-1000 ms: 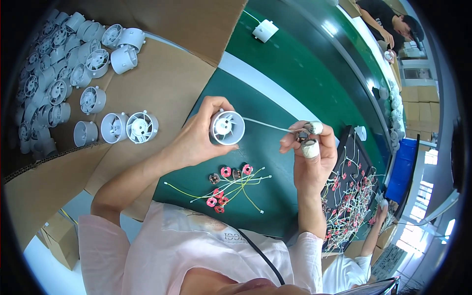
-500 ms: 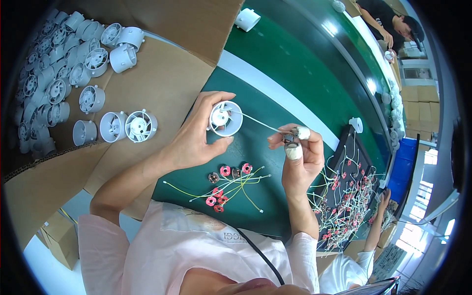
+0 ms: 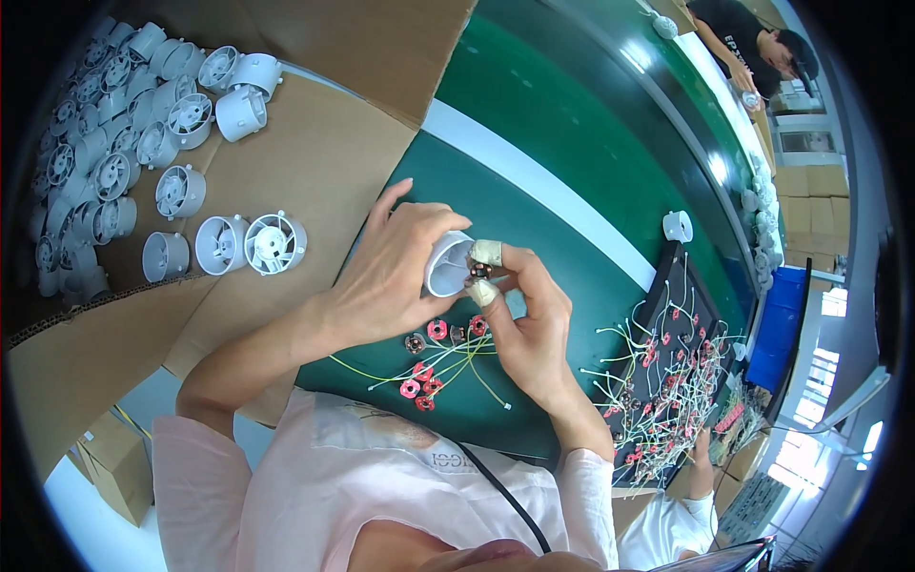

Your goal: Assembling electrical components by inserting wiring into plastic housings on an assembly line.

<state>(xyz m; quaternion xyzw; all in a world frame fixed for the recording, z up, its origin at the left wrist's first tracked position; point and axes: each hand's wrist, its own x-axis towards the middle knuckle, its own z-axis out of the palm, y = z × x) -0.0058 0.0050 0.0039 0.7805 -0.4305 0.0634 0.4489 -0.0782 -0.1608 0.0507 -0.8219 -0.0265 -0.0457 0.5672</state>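
My left hand (image 3: 386, 272) is wrapped round a white cylindrical fan housing (image 3: 441, 271), its opening turned towards my right hand. Thumb and forefinger of my right hand (image 3: 534, 329), both with pale tape on the tips, pinch a small dark motor coil (image 3: 481, 272) right at the mouth of the housing. How far the coil reaches inside cannot be told. Its wire is mostly hidden by the housing and fingers. Below the hands, several red-and-copper coils (image 3: 410, 389) with white and yellow wires lie on the green table (image 3: 515, 419).
To the left, a cardboard box (image 3: 315, 143) holds a heap of white fan housings (image 3: 114, 172). At right stands a black tray (image 3: 658, 296) of tangled wired coils (image 3: 667, 381). A green conveyor belt (image 3: 562, 124) carries another housing (image 3: 678, 226). Co-workers are at far right and top right.
My right hand has brought the coil left to the housing's mouth. My left hand has tilted the housing towards it. The housing on the belt by the tray has shifted slightly up and left.
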